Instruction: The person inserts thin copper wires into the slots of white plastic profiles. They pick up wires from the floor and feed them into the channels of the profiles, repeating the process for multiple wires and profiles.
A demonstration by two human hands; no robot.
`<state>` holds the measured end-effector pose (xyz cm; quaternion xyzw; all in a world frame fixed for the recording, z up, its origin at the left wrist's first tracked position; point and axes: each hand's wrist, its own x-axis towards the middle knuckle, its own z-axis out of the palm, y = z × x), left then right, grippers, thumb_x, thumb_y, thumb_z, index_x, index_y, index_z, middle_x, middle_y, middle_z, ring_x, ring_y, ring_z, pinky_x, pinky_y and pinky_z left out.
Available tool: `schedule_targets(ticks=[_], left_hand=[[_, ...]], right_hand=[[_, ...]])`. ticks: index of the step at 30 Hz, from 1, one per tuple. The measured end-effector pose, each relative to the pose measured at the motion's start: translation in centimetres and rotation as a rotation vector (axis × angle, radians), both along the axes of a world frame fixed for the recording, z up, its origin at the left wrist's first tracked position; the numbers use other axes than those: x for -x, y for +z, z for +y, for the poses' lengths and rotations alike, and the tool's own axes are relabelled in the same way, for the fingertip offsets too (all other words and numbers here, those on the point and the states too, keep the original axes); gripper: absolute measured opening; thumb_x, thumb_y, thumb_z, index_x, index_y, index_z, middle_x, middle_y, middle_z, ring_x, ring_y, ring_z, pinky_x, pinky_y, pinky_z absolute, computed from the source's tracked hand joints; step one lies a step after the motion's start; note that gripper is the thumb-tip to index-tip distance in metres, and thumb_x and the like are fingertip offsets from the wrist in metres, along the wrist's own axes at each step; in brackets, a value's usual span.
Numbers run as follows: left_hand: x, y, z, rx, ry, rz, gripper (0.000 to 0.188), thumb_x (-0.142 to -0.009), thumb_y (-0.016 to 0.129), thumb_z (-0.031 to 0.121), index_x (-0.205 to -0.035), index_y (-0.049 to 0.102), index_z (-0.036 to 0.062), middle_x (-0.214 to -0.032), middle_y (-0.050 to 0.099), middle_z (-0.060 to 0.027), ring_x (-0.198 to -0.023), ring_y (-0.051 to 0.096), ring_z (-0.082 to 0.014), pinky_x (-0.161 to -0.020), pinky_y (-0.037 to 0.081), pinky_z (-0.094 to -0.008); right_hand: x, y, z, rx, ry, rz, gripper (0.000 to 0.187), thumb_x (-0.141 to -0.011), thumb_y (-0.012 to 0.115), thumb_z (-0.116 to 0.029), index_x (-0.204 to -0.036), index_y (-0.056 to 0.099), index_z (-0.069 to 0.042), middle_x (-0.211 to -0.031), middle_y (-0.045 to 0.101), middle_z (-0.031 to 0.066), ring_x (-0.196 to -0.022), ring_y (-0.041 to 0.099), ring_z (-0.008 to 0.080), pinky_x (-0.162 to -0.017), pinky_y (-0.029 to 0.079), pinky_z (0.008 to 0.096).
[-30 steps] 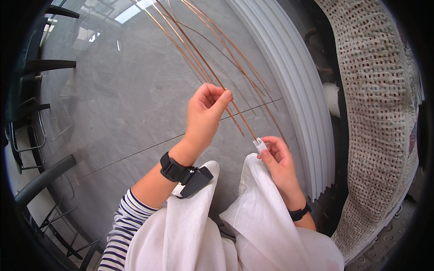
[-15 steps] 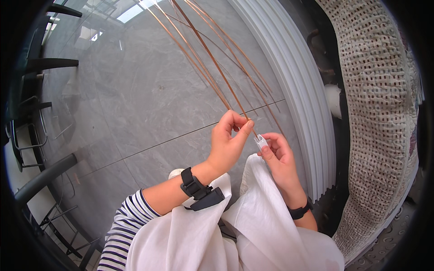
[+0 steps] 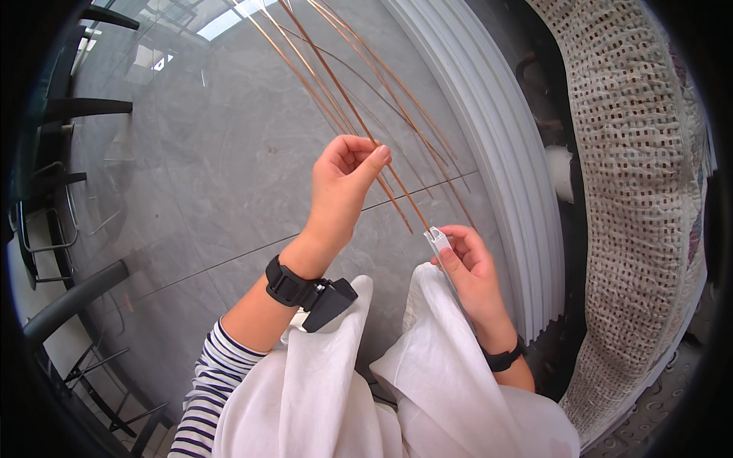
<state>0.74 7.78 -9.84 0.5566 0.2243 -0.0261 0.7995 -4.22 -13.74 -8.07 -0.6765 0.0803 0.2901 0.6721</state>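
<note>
A thin brown rod (image 3: 407, 198) is pinched between the thumb and fingers of my left hand (image 3: 342, 183), well above its lower end. That end meets the open mouth of a white plastic channel strip (image 3: 440, 240); how far inside it sits I cannot tell. My right hand (image 3: 475, 275) grips the strip just below its mouth, thumb on top, over my right knee. Farther down, the strip is mostly hidden by the hand and forearm. Several more thin brown rods (image 3: 398, 210) lie on the floor beyond my hands, pointing away from me.
Long white ridged strips (image 3: 500, 160) lie side by side along the right. Past them is a cream woven cover (image 3: 626, 198) over a seat, with a white roll (image 3: 560, 174) at its foot. Dark chair legs (image 3: 84, 294) stand at the left on grey tiles (image 3: 221, 153).
My left hand has slid up and left along the rod, away from the strip, baring more of the rod's lower part. My right hand holds the strip in nearly the same place.
</note>
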Motion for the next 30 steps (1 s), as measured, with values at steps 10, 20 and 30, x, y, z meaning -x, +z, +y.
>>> schedule_targets(ticks=[10, 20, 30], left_hand=[[1.0, -0.8, -0.9, 0.006, 0.013, -0.044, 0.018, -0.09, 0.069, 0.015, -0.092, 0.054, 0.005, -0.089, 0.064, -0.0033, -0.085, 0.06, -0.0098, -0.077, 0.048, -0.0251], [4.2, -1.9, -4.5, 0.114, -0.029, 0.03, 0.018, -0.09, 0.068, 0.014, -0.089, 0.052, 0.0061, -0.083, 0.061, 0.0006, -0.075, 0.055, -0.0053, -0.067, 0.046, -0.0223], [4.1, -0.9, -3.7, 0.144, -0.054, 0.097, 0.016, -0.089, 0.07, 0.013, -0.087, 0.056, 0.0055, -0.087, 0.065, -0.0024, -0.082, 0.06, -0.0085, -0.074, 0.047, -0.0239]], right_hand=[[0.6, -0.5, -0.1, 0.035, 0.008, -0.024, 0.025, -0.093, 0.064, -0.019, -0.114, 0.057, -0.006, -0.084, 0.059, -0.003, -0.076, 0.052, 0.0054, -0.07, 0.041, 0.022], [0.0, -0.3, 0.2, -0.007, -0.001, -0.023, 0.026, -0.094, 0.064, -0.019, -0.116, 0.057, -0.006, -0.085, 0.059, -0.0022, -0.077, 0.054, 0.0056, -0.069, 0.04, 0.0217], [-0.1, -0.2, 0.8, -0.01, 0.023, 0.002, 0.029, -0.094, 0.063, -0.022, -0.118, 0.056, -0.007, -0.087, 0.06, -0.002, -0.08, 0.055, 0.0068, -0.072, 0.042, 0.0225]])
